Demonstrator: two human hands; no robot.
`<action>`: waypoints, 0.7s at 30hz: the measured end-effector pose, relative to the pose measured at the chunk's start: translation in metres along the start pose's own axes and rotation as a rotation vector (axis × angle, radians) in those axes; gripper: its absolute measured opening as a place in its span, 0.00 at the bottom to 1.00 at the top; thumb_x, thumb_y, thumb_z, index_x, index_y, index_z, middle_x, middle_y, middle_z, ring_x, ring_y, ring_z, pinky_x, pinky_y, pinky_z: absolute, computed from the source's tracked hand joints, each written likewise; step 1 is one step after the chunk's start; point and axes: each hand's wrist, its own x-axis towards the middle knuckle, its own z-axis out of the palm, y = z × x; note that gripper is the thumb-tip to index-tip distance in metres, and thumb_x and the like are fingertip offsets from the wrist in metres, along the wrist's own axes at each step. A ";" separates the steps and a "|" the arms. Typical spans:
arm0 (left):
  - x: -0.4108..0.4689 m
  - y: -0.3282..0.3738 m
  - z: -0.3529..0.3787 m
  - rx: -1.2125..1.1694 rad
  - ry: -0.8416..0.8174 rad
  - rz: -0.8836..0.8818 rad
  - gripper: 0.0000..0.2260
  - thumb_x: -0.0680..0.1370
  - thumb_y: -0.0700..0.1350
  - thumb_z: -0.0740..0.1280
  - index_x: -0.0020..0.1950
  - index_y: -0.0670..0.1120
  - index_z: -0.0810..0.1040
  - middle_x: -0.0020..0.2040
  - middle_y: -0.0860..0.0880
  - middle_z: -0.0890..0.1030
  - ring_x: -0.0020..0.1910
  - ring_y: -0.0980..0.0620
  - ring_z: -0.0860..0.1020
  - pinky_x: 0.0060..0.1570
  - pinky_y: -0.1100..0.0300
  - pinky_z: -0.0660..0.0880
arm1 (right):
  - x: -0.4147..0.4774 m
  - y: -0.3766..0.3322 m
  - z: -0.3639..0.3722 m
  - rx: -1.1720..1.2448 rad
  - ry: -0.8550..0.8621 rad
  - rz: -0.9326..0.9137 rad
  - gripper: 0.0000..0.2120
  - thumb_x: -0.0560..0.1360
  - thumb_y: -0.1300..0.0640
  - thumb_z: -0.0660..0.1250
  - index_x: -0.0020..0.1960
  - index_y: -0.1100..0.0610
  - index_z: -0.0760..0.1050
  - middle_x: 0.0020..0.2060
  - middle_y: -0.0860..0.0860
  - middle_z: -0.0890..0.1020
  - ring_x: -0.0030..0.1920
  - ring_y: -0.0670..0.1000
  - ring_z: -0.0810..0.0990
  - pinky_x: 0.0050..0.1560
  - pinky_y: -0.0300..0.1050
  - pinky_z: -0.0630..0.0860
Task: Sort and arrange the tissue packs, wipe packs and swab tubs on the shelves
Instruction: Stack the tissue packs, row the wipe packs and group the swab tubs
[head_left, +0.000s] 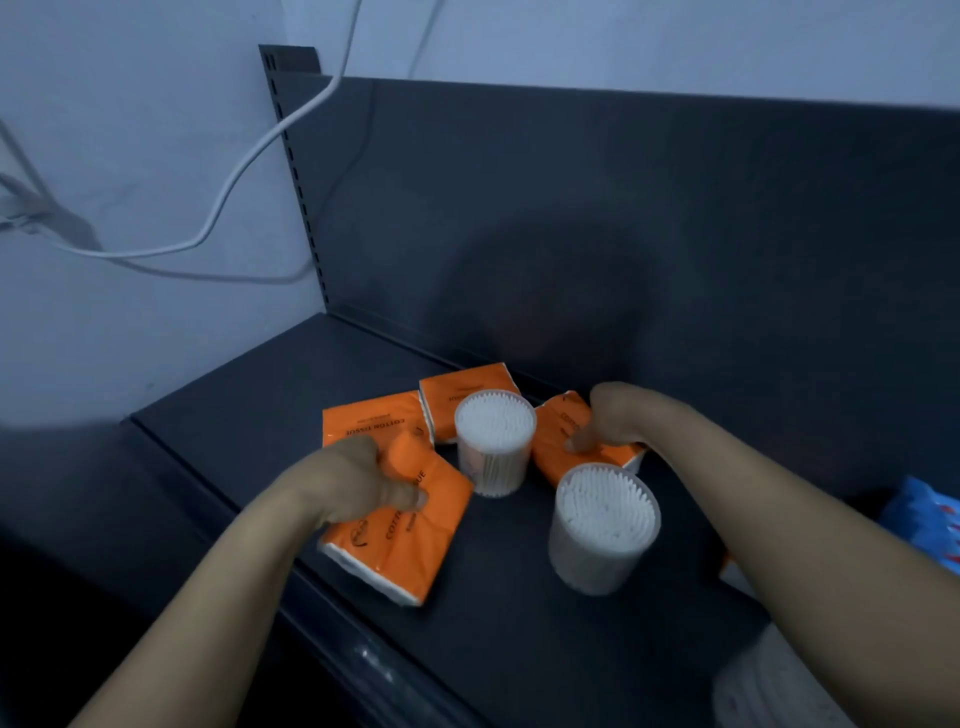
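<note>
Currently, left hand grips near tissue pack; right hand grips right tissue pack. Both lie on dark shelf. White cable crosses pale wall.

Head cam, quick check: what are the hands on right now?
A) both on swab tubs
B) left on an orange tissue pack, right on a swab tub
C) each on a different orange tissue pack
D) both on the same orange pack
C: the left hand grips the near orange pack, the right hand grips the right orange pack; the far swab tub and near swab tub stand untouched.
</note>
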 end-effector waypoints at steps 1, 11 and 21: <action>-0.004 0.000 0.000 -0.039 0.027 0.015 0.24 0.68 0.54 0.74 0.58 0.46 0.70 0.54 0.51 0.75 0.51 0.51 0.74 0.49 0.61 0.69 | -0.002 0.001 0.001 0.028 0.008 0.000 0.33 0.71 0.45 0.71 0.68 0.61 0.66 0.62 0.55 0.75 0.59 0.55 0.76 0.53 0.45 0.72; -0.073 0.011 0.018 -0.554 0.532 0.272 0.28 0.70 0.46 0.73 0.65 0.52 0.62 0.48 0.53 0.76 0.43 0.54 0.78 0.37 0.59 0.73 | -0.042 0.016 -0.025 0.340 0.364 -0.130 0.21 0.69 0.55 0.73 0.58 0.64 0.74 0.56 0.59 0.79 0.57 0.58 0.78 0.45 0.43 0.71; -0.121 0.053 0.039 -0.994 0.390 0.614 0.16 0.69 0.41 0.72 0.52 0.52 0.71 0.47 0.50 0.79 0.44 0.51 0.80 0.37 0.51 0.78 | -0.142 0.062 -0.043 1.085 0.320 -0.293 0.23 0.67 0.63 0.71 0.59 0.52 0.70 0.52 0.54 0.80 0.49 0.55 0.81 0.49 0.54 0.80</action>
